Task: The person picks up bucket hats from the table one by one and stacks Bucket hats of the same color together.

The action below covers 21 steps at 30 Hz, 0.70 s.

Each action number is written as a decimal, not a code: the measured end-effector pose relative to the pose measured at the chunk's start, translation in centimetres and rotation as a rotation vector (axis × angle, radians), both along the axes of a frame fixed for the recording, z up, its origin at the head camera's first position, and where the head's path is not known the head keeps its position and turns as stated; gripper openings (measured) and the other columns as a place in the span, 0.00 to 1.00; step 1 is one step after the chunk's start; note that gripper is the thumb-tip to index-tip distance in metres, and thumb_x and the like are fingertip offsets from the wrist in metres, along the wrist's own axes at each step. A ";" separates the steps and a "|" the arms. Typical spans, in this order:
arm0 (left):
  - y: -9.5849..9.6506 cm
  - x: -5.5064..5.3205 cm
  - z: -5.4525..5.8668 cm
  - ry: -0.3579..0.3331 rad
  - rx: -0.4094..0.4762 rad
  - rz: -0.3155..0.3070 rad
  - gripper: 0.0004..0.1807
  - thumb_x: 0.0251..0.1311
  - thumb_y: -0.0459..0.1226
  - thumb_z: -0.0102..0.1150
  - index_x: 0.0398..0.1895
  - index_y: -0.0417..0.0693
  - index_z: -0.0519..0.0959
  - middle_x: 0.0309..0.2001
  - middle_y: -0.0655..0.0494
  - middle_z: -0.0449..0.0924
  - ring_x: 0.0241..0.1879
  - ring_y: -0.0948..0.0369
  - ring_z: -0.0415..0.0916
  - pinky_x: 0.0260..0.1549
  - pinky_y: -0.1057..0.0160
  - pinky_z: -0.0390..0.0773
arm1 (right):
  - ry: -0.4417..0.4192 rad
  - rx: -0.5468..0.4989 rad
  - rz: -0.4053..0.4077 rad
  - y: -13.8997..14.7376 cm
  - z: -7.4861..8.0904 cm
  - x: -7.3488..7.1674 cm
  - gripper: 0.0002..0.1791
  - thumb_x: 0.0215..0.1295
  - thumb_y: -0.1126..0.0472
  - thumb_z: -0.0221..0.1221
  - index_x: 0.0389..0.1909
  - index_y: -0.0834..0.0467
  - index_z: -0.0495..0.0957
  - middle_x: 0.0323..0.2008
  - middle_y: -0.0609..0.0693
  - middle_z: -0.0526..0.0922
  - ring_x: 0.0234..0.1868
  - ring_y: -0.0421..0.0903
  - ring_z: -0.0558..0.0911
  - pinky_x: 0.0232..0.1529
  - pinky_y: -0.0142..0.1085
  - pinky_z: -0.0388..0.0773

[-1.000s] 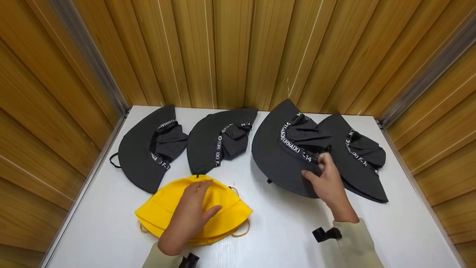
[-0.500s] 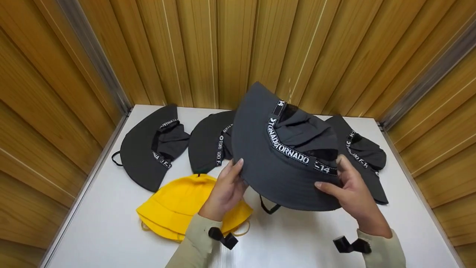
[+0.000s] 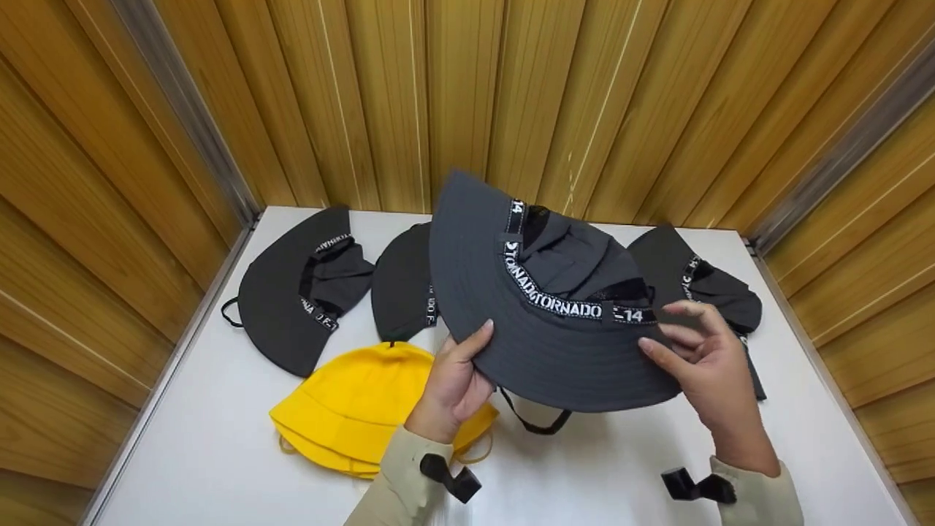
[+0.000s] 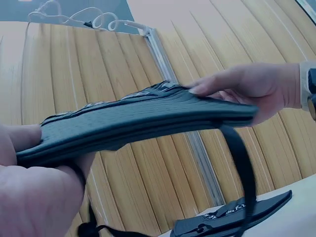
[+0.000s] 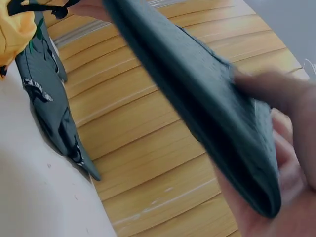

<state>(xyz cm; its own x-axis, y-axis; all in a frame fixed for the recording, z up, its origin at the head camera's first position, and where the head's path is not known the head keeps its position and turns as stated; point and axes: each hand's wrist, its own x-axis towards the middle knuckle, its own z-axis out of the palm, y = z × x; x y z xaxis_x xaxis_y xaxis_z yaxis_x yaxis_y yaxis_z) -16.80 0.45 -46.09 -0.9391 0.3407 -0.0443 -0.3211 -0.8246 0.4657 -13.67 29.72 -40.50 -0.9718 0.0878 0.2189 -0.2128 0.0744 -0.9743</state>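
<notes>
A dark grey bucket hat [image 3: 562, 365], folded flat with TORNADO lettering on its inner band, is held up above the white table in the head view. My left hand [image 3: 456, 387] grips its lower left brim, thumb on top and fingers underneath. At the right end of the brim, my right hand [image 3: 712, 372] pinches the fabric between thumb and fingers. The left wrist view shows the folded brim [image 4: 133, 123] edge-on between both hands, its black chin strap [image 4: 239, 163] dangling. Beneath my left forearm lies a yellow bucket hat [image 3: 343, 409], partly covered.
More folded dark hats lie along the back of the table [image 3: 197, 431]: one at the left [image 3: 277, 299], another [image 3: 398, 285] partly hidden by the held hat, and one at the right [image 3: 657, 256]. Wood-panelled walls [image 3: 460, 109] enclose the table at the back and both sides.
The right hand has lifted the dark hat off the table and brought it left. My left hand has left the yellow hat and taken hold of the dark hat's brim.
</notes>
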 end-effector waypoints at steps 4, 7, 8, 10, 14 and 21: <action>1.2 0.5 -0.3 -0.012 0.028 0.104 0.29 0.78 0.33 0.47 0.77 0.51 0.53 0.69 0.53 0.70 0.66 0.57 0.73 0.73 0.54 0.68 | -0.035 -0.406 -0.157 -0.5 -1.4 -0.2 0.23 0.68 0.75 0.60 0.61 0.61 0.67 0.46 0.50 0.91 0.41 0.39 0.89 0.40 0.25 0.84; 2.4 0.9 -0.5 -0.006 0.080 0.189 0.28 0.79 0.33 0.46 0.77 0.52 0.53 0.70 0.53 0.69 0.67 0.56 0.73 0.74 0.54 0.67 | -0.062 -0.754 -0.083 -1.3 -2.7 -0.2 0.19 0.75 0.68 0.55 0.63 0.57 0.65 0.51 0.52 0.88 0.45 0.43 0.88 0.44 0.30 0.85; 2.9 1.1 -0.7 -0.006 0.095 0.214 0.28 0.79 0.33 0.46 0.77 0.51 0.53 0.70 0.53 0.69 0.67 0.56 0.73 0.73 0.54 0.68 | -0.084 -0.840 -0.028 -1.7 -3.2 -0.2 0.18 0.78 0.65 0.53 0.64 0.56 0.66 0.53 0.51 0.86 0.51 0.45 0.87 0.51 0.35 0.86; 3.8 1.6 -1.0 0.003 0.111 0.250 0.27 0.79 0.33 0.46 0.76 0.50 0.54 0.69 0.53 0.71 0.67 0.56 0.73 0.72 0.54 0.69 | -0.127 -0.963 0.100 -2.3 -4.0 -0.1 0.16 0.81 0.58 0.49 0.65 0.52 0.69 0.57 0.49 0.82 0.57 0.44 0.84 0.59 0.36 0.82; 5.3 2.5 -1.9 0.003 0.087 0.265 0.26 0.78 0.33 0.46 0.75 0.48 0.56 0.68 0.53 0.72 0.67 0.56 0.74 0.71 0.55 0.71 | -0.167 -1.042 0.283 -3.4 -4.8 -0.1 0.19 0.83 0.52 0.42 0.67 0.49 0.71 0.64 0.45 0.78 0.66 0.42 0.78 0.69 0.35 0.74; 5.1 2.6 -3.0 -0.016 -0.071 0.227 0.35 0.72 0.29 0.54 0.76 0.50 0.51 0.70 0.52 0.68 0.67 0.57 0.73 0.71 0.59 0.71 | -0.110 -1.120 0.210 -3.1 -4.4 -0.3 0.19 0.82 0.62 0.44 0.68 0.51 0.69 0.64 0.48 0.80 0.65 0.43 0.79 0.67 0.37 0.76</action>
